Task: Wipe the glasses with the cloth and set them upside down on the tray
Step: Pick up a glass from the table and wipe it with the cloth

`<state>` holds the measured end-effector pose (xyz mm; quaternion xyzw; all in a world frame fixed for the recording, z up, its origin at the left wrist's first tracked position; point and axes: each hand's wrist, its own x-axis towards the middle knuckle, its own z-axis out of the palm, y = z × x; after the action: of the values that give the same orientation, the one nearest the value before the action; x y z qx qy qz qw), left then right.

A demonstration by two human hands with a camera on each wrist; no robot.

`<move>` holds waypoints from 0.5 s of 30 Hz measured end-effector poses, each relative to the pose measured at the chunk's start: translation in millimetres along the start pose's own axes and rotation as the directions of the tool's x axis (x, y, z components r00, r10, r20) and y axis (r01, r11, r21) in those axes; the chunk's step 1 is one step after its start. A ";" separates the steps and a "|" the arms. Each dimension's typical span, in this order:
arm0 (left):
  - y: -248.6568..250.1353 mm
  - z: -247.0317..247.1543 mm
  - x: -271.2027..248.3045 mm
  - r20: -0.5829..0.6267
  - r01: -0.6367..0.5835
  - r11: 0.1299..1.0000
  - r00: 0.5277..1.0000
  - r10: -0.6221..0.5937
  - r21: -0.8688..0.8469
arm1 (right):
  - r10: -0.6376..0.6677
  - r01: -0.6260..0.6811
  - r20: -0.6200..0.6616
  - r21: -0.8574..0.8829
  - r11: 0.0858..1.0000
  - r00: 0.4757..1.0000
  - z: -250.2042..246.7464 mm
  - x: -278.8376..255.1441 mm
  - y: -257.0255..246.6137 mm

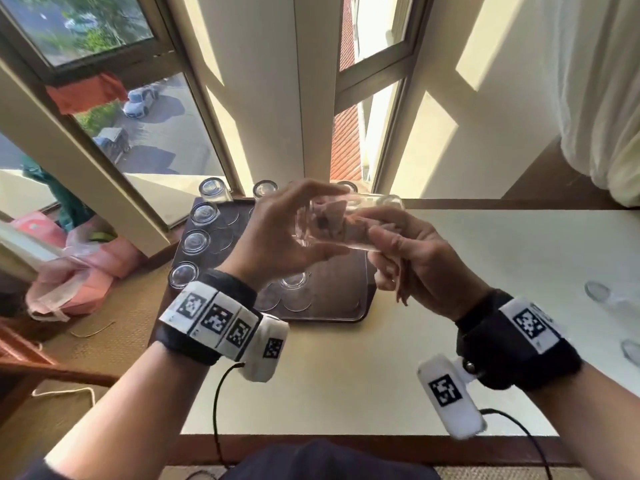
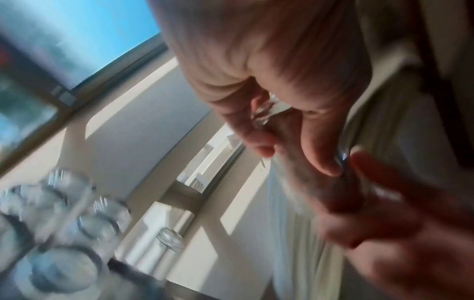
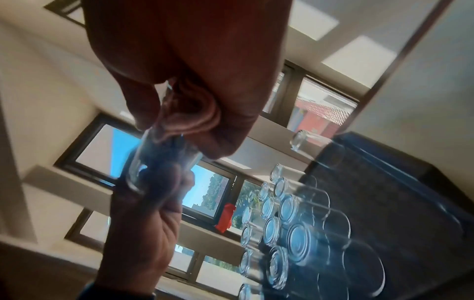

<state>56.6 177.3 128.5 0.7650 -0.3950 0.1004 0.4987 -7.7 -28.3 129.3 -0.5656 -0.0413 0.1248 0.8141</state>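
My left hand holds a clear glass on its side above the tray, thumb below and fingers on top. A pinkish cloth is stuffed inside it. My right hand grips the cloth's other end at the right end of the glass. In the right wrist view the cloth is bunched under my right fingers, and the glass sits against my left hand. The dark tray carries several upturned glasses in rows on its left side.
Two more glasses stand at the right edge of the cream table. A window and sill lie behind the tray. Pink bags lie on the floor at the left, and a curtain hangs at the right.
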 end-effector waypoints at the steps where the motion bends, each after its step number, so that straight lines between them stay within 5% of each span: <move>1: -3.9 1.3 -1.3 0.013 -0.119 0.984 0.993 0.119 0.131 | 0.018 -0.019 0.012 0.058 0.998 1.000 -4.8 -1.7 2.2; 3: -7.9 3.3 -1.8 0.045 -0.072 0.990 0.997 0.067 0.123 | -0.021 0.020 0.015 0.088 0.996 1.000 -9.5 -3.7 4.4; 4: -6.4 3.4 -0.7 0.057 0.098 0.995 0.994 -0.096 -0.034 | -0.057 0.057 -0.003 0.033 0.998 0.998 -10.3 -5.1 5.2; 6: 1.3 6.6 -1.5 0.201 0.449 0.782 0.893 -0.402 -0.432 | -0.170 0.159 -0.050 -0.184 0.970 0.984 -7.9 -7.5 3.4; 8: 0.7 10.2 -3.6 0.222 0.510 0.623 0.847 -0.482 -0.593 | -0.217 0.192 -0.039 -0.333 0.923 0.975 -6.0 -7.4 -0.2; 10: 3.0 9.8 -5.0 0.108 0.394 0.759 0.910 -0.399 -0.518 | -0.135 0.128 -0.009 -0.243 0.962 0.991 -7.8 -7.8 -1.3; 12: 2.9 7.5 -5.1 0.062 0.105 0.972 0.994 -0.094 -0.212 | 0.010 -0.010 0.019 -0.031 0.999 1.000 -12.1 -10.2 -1.3; 14: -3.8 6.8 -4.5 0.159 -0.203 0.974 0.970 0.186 0.098 | 0.092 -0.101 0.077 0.118 0.988 0.993 -20.6 -13.4 0.6; 15: -9.0 9.5 -4.6 0.185 -0.212 0.968 0.965 0.186 0.134 | 0.097 -0.109 0.090 0.137 0.985 0.991 -24.7 -14.5 1.8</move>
<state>57.6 173.4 115.3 0.7630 -0.5026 0.1137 0.3903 -16.8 -53.8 119.9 -0.5023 -0.0368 0.1927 0.8422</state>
